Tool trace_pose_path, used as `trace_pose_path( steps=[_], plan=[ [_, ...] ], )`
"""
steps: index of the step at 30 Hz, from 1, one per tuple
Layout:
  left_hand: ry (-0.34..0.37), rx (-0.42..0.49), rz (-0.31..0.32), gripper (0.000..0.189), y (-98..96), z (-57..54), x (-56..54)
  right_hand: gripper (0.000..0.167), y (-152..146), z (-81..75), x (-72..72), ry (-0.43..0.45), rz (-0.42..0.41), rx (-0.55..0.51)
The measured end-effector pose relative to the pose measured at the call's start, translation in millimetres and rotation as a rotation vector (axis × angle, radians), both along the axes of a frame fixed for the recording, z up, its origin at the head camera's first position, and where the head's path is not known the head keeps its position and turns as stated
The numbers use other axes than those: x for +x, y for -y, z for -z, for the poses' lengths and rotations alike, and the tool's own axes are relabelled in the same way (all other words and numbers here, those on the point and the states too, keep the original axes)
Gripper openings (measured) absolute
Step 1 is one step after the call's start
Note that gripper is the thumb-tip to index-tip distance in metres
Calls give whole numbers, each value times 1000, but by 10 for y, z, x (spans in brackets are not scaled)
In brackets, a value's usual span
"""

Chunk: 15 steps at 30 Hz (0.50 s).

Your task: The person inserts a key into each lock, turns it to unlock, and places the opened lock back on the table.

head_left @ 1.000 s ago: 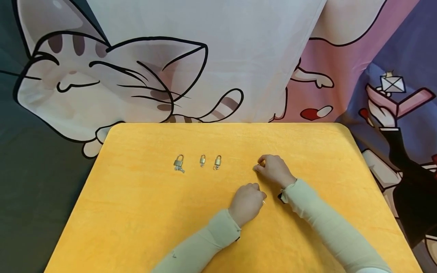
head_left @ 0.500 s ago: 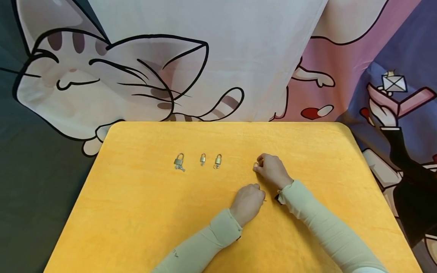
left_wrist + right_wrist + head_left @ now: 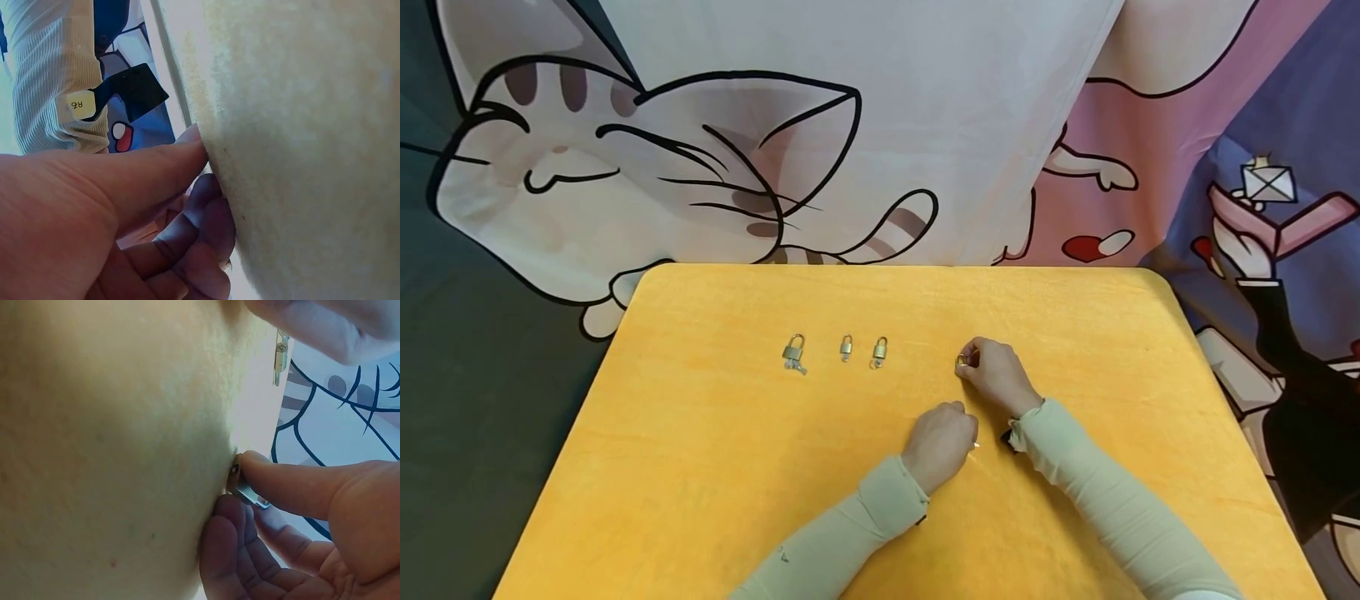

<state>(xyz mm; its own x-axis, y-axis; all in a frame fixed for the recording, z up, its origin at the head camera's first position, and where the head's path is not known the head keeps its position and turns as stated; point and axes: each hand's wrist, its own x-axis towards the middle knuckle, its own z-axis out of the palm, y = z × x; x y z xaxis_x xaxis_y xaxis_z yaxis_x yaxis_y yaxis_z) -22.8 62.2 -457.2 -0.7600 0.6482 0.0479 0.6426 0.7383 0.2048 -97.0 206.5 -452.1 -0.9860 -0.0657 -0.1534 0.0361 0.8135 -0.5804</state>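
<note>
My right hand (image 3: 997, 375) pinches a small brass padlock (image 3: 245, 489) between thumb and fingertips, low over the yellow table. Its shackle points away from the table in the right wrist view. Nearer to me, my left hand (image 3: 942, 446) has its fingers curled, and a small shiny piece (image 3: 976, 445) pokes out by the fingertips; I cannot tell what it is. Left of the hands lie a larger padlock (image 3: 793, 352) with keys, a small padlock (image 3: 846, 347) and a middle-sized padlock (image 3: 880, 350), shackles toward the far edge.
A yellow cloth (image 3: 700, 467) covers the table, whose far edge meets a printed cat curtain (image 3: 970, 100). The right sleeve (image 3: 53, 81) carries a black strap piece (image 3: 139, 90) with a label.
The padlock in my right hand has come into sight at the fingertips and turned slightly. My left hand has shifted very little. The three padlocks on the table stay put.
</note>
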Motion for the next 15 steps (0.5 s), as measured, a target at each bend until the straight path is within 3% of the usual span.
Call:
trace_pose_path(
  steps=[4, 11, 15],
  plan=[
    [-14, -5, 1, 14, 16, 1, 14, 16, 1, 0, 8, 5, 2, -11],
    [92, 26, -10, 15, 55, -17, -11, 16, -8, 7, -1, 4, 3, -17],
    [79, -7, -22, 20, 77, -21, -10, 16, -11, 1, 2, 7, -4, -17]
  ],
)
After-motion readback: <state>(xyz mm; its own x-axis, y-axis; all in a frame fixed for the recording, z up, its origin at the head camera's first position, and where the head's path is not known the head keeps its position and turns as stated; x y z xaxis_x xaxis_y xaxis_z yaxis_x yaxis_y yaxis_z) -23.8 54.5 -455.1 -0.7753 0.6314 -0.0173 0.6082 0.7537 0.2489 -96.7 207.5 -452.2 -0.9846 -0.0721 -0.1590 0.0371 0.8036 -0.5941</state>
